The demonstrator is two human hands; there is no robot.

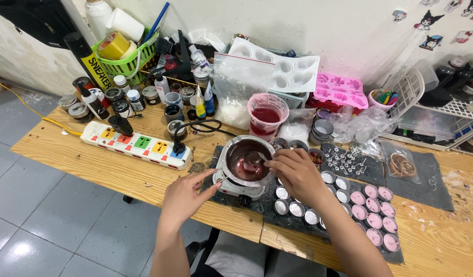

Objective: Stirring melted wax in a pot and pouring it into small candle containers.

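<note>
Metal pot (245, 160) of dark red melt on small hotplate (240, 188), tabletop (118, 169) centre. Left hand (188, 194) fingers pinch pot handle; right hand (294, 172) fingers grip spoon (255, 158) in melt. Best stir slowly, keep pot steadied, avoid splashing 2 tin rows (298, 208).

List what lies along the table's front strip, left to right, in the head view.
Power strip → left hand → metal melting pot on a small hot plate → right hand → empty metal cups → pink filled cups.
</note>
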